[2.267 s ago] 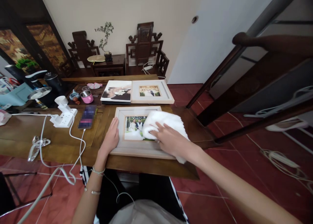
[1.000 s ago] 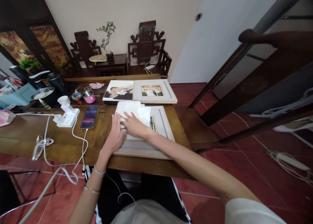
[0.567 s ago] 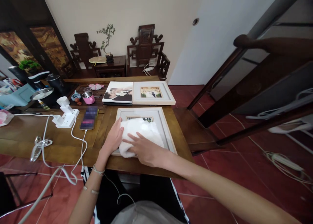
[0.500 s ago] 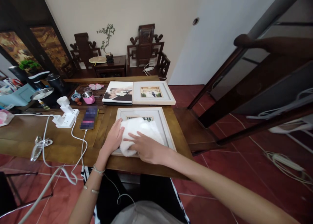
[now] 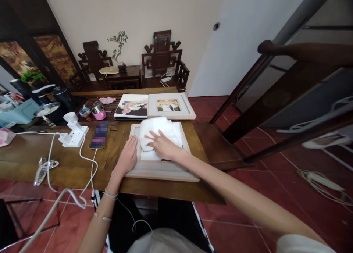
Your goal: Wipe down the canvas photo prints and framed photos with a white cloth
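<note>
Your right hand (image 5: pixel 164 146) lies on top of the folded white towel (image 5: pixel 161 125), its fingers fanned apart over the pile; whether the thumb pinches a fold underneath, I cannot tell. The towel sits on the far part of the nearer picture frame (image 5: pixel 162 175), covering most of the photo and reaching over the middle of the far rim. Here is the relation that matters: from your right hand, the towel spreads away from you and to both sides, while the uncovered strip of the photo and the wide near border of the mat lie on your side of it. The frame rests face up on the table (image 5: pixel 68 165), its long axis seemingly running left to right, about in line with the table's front edge. Your right forearm crosses the frame's near right corner area, so the right hand is the one on the towel. Your left hand (image 5: pixel 128 155) is laid along the frame's left border, fingers outstretched, not visibly closed around anything, and just beside the towel's left edge. Beyond the far rim you have a second picture frame (image 5: pixel 168 105) and, touching its left side, a photo album (image 5: pixel 132 105); a phone (image 5: pixel 98 137) lies farther left.
</note>
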The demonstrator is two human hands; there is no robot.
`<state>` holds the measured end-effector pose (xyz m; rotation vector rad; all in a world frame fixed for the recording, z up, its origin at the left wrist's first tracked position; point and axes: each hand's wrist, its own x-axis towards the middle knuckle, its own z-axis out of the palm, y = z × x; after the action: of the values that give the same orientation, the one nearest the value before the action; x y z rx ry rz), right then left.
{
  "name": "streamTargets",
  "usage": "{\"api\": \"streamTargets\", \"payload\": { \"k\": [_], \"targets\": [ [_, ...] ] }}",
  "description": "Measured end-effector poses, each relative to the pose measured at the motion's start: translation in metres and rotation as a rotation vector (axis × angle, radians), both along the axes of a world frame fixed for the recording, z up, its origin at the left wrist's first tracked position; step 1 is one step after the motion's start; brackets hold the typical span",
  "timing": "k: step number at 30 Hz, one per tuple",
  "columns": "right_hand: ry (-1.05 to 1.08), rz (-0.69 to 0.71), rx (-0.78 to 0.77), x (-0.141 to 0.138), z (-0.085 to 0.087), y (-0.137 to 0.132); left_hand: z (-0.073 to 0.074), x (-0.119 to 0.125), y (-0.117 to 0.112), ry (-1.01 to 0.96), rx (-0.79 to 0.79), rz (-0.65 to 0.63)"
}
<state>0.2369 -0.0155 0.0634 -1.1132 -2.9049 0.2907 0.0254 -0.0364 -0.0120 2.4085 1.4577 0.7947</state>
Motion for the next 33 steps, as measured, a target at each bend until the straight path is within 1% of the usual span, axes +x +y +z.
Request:
{"api": "streamTargets", "payload": {
  "k": [2, 4, 6, 8, 9, 11, 13, 16, 19, 21, 24, 26, 28, 29, 31, 33],
  "targets": [
    [-0.017, 0.030, -0.042, 0.001, 0.008, -0.026, 0.000, 0.000, 0.000, -0.004, -0.001, 0.002],
    [-0.021, 0.072, -0.099, 0.005, 0.020, -0.054, 0.000, 0.000, 0.001, -0.006, -0.006, 0.006],
    [0.030, 0.111, -0.208, 0.010, 0.033, -0.077, 0.000, -0.001, 0.002, -0.012, -0.016, 0.010],
    [0.099, 0.168, -0.323, 0.015, 0.041, -0.091, 0.000, -0.002, 0.002, -0.031, -0.030, 0.010],
    [0.131, 0.192, -0.364, 0.017, 0.042, -0.094, 0.000, -0.003, 0.003, -0.043, -0.036, 0.009],
    [0.178, 0.206, -0.401, 0.020, 0.037, -0.092, 0.000, -0.003, 0.003, -0.049, -0.041, 0.008],
    [0.194, 0.168, -0.369, 0.023, 0.027, -0.081, 0.001, -0.002, 0.003, -0.012, -0.030, 0.013],
    [0.115, 0.054, -0.186, 0.024, 0.016, -0.050, 0.006, 0.002, 0.003, 0.042, -0.002, 0.041],
    [0.041, -0.085, 0.005, 0.021, 0.018, -0.015, 0.012, 0.006, 0.004, 0.047, 0.015, 0.064],
    [0.040, -0.142, 0.068, 0.016, 0.020, 0.004, 0.014, 0.007, 0.004, 0.050, 0.019, 0.068],
    [0.015, -0.139, 0.088, 0.005, 0.013, 0.017, 0.013, 0.005, 0.006, 0.055, 0.018, 0.063],
    [-0.014, -0.114, 0.058, 0.000, 0.004, 0.012, 0.010, 0.003, 0.007, 0.045, 0.020, 0.048],
    [-0.038, -0.096, 0.019, -0.002, -0.003, -0.002, 0.007, 0.001, 0.009, 0.026, 0.022, 0.024],
    [-0.047, -0.088, -0.001, -0.001, -0.003, -0.012, 0.005, 0.000, 0.009, 0.016, 0.020, 0.012],
    [-0.060, -0.059, -0.043, 0.003, 0.004, -0.035, 0.002, -0.001, 0.010, -0.002, 0.013, -0.003],
    [-0.063, -0.008, -0.115, 0.008, 0.021, -0.059, 0.001, -0.001, 0.011, -0.021, 0.003, -0.003]
  ]
}}
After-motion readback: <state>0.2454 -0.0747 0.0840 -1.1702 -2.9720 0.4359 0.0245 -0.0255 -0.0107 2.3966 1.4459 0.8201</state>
